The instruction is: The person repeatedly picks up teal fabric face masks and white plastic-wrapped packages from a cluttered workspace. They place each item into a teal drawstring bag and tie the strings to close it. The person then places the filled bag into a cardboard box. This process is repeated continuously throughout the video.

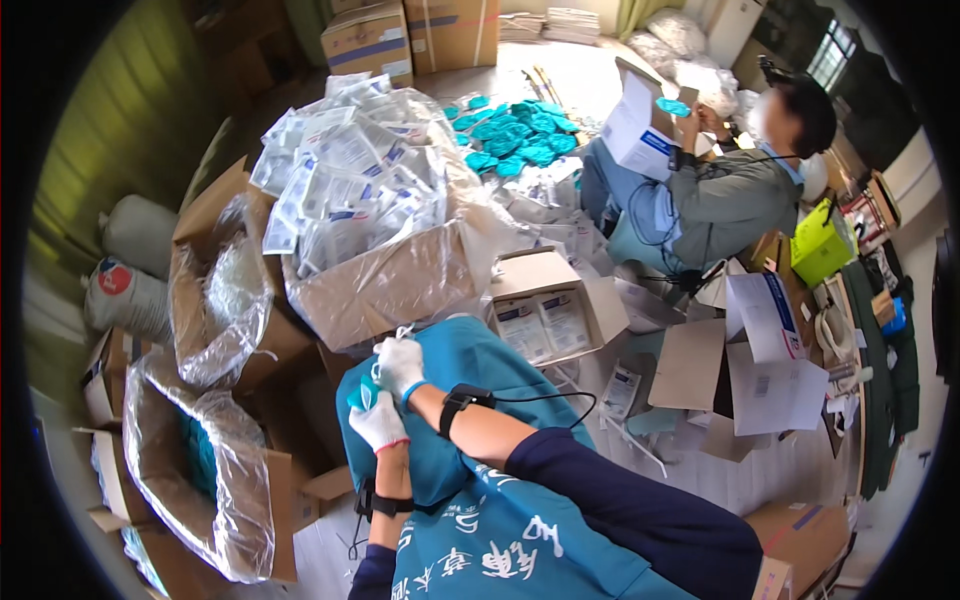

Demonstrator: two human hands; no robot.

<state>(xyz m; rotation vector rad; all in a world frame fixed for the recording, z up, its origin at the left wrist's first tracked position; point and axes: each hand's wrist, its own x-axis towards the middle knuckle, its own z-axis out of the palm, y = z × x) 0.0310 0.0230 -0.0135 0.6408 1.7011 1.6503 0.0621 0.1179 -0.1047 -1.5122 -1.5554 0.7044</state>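
My left hand point(380, 424), in a white glove with a red cuff edge, is closed around a small teal fabric piece point(364, 392) above my lap. Just above it is my right hand point(402, 366), in a white glove with a blue cuff edge. Its fingers are bent together at the top of the teal piece, by some white cords point(404, 332). Whether it grips the cords or the fabric is hidden. Beneath both hands spreads a teal apron point(460, 365) over my knees.
Ahead stands a large carton point(385, 285) heaped with white packets point(350, 170). An open box point(605, 310) of packets is right of it, lined cartons point(270, 480) at left. Teal pieces point(520, 135) lie piled farther off. A co-worker point(735, 205) sits at right holding one.
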